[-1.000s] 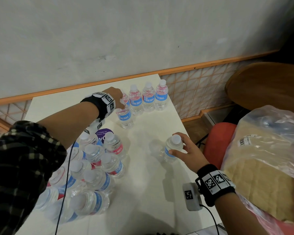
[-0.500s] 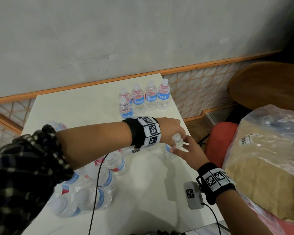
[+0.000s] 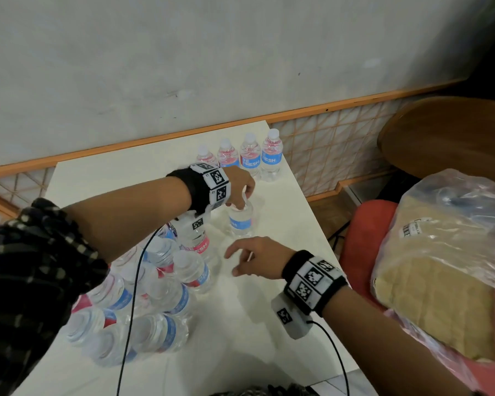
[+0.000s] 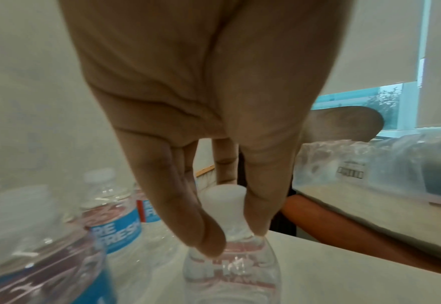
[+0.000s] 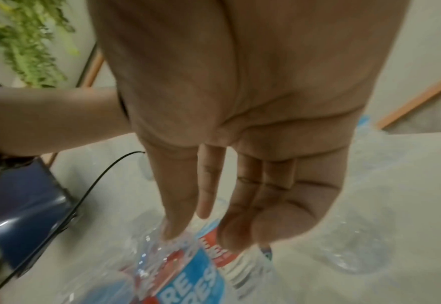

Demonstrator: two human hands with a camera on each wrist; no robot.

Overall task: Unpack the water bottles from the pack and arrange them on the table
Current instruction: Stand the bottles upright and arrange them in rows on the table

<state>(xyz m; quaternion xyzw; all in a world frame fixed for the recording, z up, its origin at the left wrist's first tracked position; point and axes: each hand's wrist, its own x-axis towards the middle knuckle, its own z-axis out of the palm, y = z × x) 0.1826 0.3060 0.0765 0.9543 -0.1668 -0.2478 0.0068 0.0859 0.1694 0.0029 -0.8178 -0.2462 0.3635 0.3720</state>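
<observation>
— Clear plastic, white cap: which bottle (image 3: 241, 221) is in hand?

— The upright one on the table (image 3: 269, 324), at about 12 o'clock from the right hand (image 3: 259, 257). The left hand (image 3: 240, 187) comes down on it from above, fingertips (image 4: 209, 240) pinching its neck just under the cap (image 4: 224, 200).

— And the right hand?

— Holding nothing. It hovers low over the table, fingers loosely spread and pointing toward 10 o'clock, close to the pack (image 3: 143, 295).

— Where is the pack?

— At 9 o'clock from that hand, a huddle of bottles under the left forearm. Whether wrap is around them, I cannot tell.

— Any bottles set out?

— A row (image 3: 250, 160) of four stands at the far edge, at 12 o'clock from the held bottle, labels blue and red. One more stands behind the left wrist, mostly hidden.

— Off the table?

— At 3 o'clock, a plastic bag (image 3: 446, 252) lies on a red seat (image 3: 360, 235), a brown chair back (image 3: 452, 135) beyond it.
</observation>
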